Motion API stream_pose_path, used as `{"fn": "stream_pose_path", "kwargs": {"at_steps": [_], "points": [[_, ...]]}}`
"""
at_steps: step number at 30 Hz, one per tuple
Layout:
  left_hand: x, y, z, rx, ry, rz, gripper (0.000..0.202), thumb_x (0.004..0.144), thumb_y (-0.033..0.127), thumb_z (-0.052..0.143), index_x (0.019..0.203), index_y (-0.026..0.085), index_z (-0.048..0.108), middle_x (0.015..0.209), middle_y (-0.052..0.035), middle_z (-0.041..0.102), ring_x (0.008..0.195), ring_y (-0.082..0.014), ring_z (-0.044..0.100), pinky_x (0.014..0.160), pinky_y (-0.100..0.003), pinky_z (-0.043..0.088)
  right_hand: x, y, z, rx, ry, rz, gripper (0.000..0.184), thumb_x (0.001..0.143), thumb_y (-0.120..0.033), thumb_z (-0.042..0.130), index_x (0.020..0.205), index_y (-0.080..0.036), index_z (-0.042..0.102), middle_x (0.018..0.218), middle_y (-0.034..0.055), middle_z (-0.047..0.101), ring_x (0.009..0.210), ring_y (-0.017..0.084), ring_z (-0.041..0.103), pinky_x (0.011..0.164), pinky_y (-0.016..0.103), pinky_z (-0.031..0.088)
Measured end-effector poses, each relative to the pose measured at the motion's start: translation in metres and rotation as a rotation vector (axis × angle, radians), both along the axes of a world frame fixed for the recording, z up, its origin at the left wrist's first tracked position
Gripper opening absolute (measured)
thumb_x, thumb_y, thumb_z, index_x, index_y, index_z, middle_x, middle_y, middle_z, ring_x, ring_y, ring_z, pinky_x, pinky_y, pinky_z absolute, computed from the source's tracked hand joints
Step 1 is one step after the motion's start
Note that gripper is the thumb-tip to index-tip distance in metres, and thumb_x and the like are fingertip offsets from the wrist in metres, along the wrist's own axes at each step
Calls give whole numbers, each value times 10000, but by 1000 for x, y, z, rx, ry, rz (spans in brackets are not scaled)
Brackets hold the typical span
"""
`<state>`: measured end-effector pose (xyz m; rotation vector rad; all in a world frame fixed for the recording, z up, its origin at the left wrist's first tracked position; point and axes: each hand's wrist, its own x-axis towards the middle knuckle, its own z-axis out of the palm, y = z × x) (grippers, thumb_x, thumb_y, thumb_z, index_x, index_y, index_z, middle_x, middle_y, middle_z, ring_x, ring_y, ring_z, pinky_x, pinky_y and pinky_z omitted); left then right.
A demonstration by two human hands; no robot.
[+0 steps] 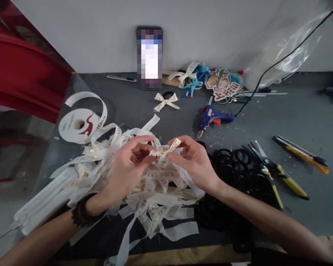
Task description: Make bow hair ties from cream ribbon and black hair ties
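Observation:
Between my two hands, above a heap of white ribbon pieces [155, 199] with gold lettering, is a small cream ribbon bow [170, 148]. My left hand [130, 160] pinches its left side with thumb and fingertips. On the other side, my right hand [192, 159] grips the bow with thumb and forefinger. Past my hands lies a finished-looking bow [166, 101] on a black hair tie. A blue glue gun [211, 118] rests on its side, nozzle toward me. Black hair ties [227, 173] are piled beside my right forearm.
A ribbon spool [65, 127] stands at the left. Yellow-handled scissors [274, 173] and a utility knife [302, 151] lie right. A phone [150, 57] leans on the wall. The glue gun's black cable [269, 68] rises to the upper right. A white plastic device [46, 199] sits lower left.

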<state>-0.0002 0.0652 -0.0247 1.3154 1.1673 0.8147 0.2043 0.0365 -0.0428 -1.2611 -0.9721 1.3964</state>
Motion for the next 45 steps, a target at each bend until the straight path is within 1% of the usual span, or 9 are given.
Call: {"fn": "stream_pose_path", "kwargs": {"at_steps": [5,8,14,19,24,34,37,41,45], "points": [[2,0,3,13,-30,41,455,879,222,847,1305,264,691,1095,-44,772,999,-175,751,871,-276,639,1,-1,-2,-8,29,-24,273,838,-310,831,1060,-222,699,953,28,726,808,155,651,695,296,524],[2,0,2,-49,-17,28,556,822,277,910,1329,255,681,1040,-38,767,937,-181,755,797,-273,647,1,0,-3,1,16,-14,275,848,-315,826,1072,-223,694,952,26,727,805,155,654,701,302,527],[-1,3,-3,1,1,95,227,908,314,837,1097,221,753,934,-30,780,873,-158,757,799,-259,631,2,-1,-3,38,-128,20,233,871,-298,775,1075,-216,696,930,14,728,784,154,664,724,319,542],[1,1,4,40,89,84,242,895,274,834,1115,223,749,993,-43,803,915,-185,779,754,-257,634,4,-4,11,388,-577,27,470,863,-287,794,1311,-234,660,1181,65,758,1065,235,719,921,406,557],[4,-10,11,66,114,36,306,910,265,812,1194,232,705,883,-24,814,809,-191,798,706,-271,641,1,-6,19,662,-870,-62,137,867,-362,857,947,-281,779,1035,21,813,1010,256,734,902,444,502],[-1,-10,7,163,150,-88,375,995,247,712,1356,261,612,974,-37,810,788,-175,767,635,-271,558,8,-2,15,354,-514,118,128,999,-309,697,902,-233,733,1017,27,791,984,197,722,915,367,525],[1,-10,6,157,126,-100,395,1011,220,676,1392,257,580,1030,-45,794,887,-184,767,743,-300,594,8,-2,12,330,-469,122,150,998,-340,709,899,-230,736,1013,27,786,983,192,714,915,360,520],[5,-14,8,218,62,-70,337,974,182,707,1289,239,599,1201,-69,741,1080,-201,741,932,-347,616,6,-3,12,331,-452,67,149,992,-356,729,906,-234,744,1019,30,785,999,194,707,946,368,517],[7,-16,6,179,87,-79,282,939,240,781,1182,240,638,1093,-43,739,951,-179,747,810,-306,625,4,-5,13,317,-427,100,166,1002,-373,712,911,-239,747,1052,38,786,1027,203,712,946,379,532]]}}
